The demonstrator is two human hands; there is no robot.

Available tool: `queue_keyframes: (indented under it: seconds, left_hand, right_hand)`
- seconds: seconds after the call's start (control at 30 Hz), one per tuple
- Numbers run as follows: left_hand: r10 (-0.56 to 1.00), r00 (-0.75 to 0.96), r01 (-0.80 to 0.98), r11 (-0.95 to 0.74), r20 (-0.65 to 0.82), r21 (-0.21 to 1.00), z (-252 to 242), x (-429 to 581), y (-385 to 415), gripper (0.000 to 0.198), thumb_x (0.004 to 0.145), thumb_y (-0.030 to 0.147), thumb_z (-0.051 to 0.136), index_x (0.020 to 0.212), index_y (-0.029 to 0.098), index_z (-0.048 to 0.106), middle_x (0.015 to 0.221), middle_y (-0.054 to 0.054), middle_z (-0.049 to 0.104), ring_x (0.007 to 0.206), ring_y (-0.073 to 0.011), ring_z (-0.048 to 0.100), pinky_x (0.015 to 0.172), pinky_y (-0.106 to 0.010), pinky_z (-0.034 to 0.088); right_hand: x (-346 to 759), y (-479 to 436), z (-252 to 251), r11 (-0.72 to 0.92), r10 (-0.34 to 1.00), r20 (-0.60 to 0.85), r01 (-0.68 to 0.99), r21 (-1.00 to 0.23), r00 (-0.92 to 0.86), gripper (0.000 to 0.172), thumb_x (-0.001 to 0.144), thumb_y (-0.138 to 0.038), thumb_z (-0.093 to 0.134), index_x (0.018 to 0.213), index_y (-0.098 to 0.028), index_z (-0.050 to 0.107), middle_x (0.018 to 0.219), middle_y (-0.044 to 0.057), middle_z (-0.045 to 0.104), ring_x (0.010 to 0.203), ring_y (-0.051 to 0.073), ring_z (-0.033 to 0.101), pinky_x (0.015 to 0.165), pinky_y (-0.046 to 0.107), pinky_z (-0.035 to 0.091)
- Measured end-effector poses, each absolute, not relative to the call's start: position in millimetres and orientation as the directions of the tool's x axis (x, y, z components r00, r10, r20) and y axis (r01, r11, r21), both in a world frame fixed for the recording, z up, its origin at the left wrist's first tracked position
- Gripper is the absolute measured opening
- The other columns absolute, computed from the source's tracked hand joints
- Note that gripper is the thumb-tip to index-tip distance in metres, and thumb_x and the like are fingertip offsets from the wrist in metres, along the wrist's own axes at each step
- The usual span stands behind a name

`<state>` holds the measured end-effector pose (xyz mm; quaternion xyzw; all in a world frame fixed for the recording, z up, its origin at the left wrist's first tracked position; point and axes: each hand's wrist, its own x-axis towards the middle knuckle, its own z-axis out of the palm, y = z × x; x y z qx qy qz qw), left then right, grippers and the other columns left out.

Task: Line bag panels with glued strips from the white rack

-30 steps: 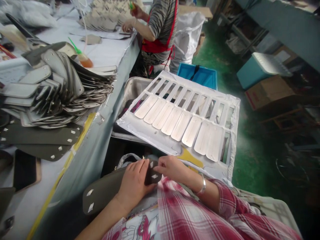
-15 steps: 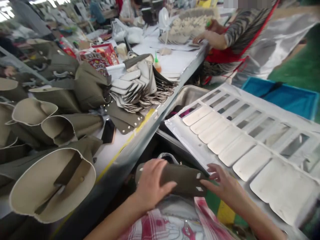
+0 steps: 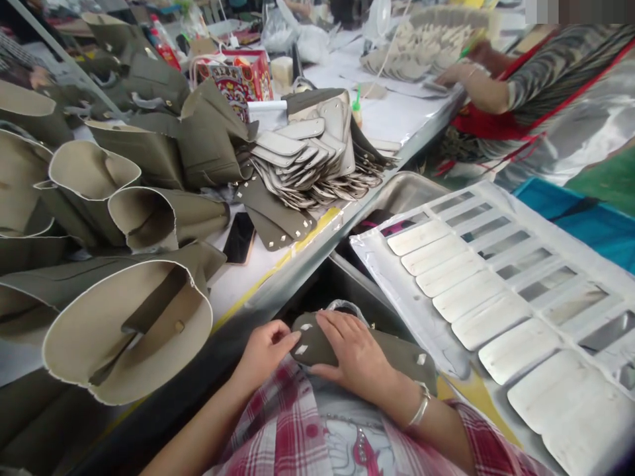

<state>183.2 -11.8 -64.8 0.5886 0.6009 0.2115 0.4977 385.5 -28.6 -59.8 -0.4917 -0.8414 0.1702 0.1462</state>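
An olive-green leather strap piece (image 3: 397,357) with small white tabs lies across my lap. My left hand (image 3: 262,350) pinches its left end, fingers curled on the edge. My right hand (image 3: 354,354), with a silver bracelet on the wrist, rests palm down on the piece, its fingers pressing on the left half. Both hands are close together just below the table's edge.
The table (image 3: 258,277) on the left holds several olive bag bodies (image 3: 129,330), a stack of flat pieces (image 3: 307,165) and a phone (image 3: 239,238). A white sheet of oblong stickers (image 3: 471,291) lies over a metal tray on the right. Another person in a red apron (image 3: 506,99) works farther along.
The view has swung left and up toward the table. The strap piece has shifted so my left hand now pinches its end, and my right hand has come onto its top.
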Motion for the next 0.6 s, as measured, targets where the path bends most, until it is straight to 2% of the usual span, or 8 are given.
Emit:
queue_keyframes:
  seconds: [0.3,0.43,0.6]
  left_hand:
    - [0.901,0.260,0.465,0.198,-0.347,0.863,-68.1,179.1,-6.8,0.030,0.078,0.039,0.055,0.060,0.016,0.050,0.056,0.004,0.047,0.055,-0.0103,0.041,0.051,-0.021,0.032]
    - [0.905,0.308,0.513,0.102,-0.294,0.852,-65.9,176.5,-1.8,0.027,0.079,0.035,0.054,0.060,0.017,0.049,0.057,0.004,0.047,0.056,-0.0100,0.042,0.052,-0.022,0.032]
    - [0.898,0.353,0.570,0.017,-0.264,0.821,-66.5,171.1,9.6,0.018,0.074,0.033,0.061,0.073,0.019,0.050,0.064,0.006,0.050,0.059,-0.0100,0.044,0.054,-0.022,0.033]
  right_hand:
    - [387.2,-31.0,-59.5,0.466,0.870,0.052,0.783,-0.413,-0.490,0.076,0.070,-0.050,0.068,0.131,-0.012,0.042,0.133,0.013,0.045,0.120,0.029,0.040,0.100,0.045,0.036]
    - [386.7,-29.8,-61.6,0.478,0.862,0.060,0.769,-0.425,-0.503,0.075,0.072,-0.051,0.066,0.132,-0.012,0.042,0.133,0.013,0.045,0.121,0.029,0.039,0.101,0.046,0.035]
    - [385.1,-27.9,-63.9,0.485,0.859,0.067,0.765,-0.424,-0.508,0.074,0.074,-0.052,0.063,0.133,-0.014,0.040,0.134,0.013,0.044,0.121,0.029,0.040,0.100,0.045,0.035]
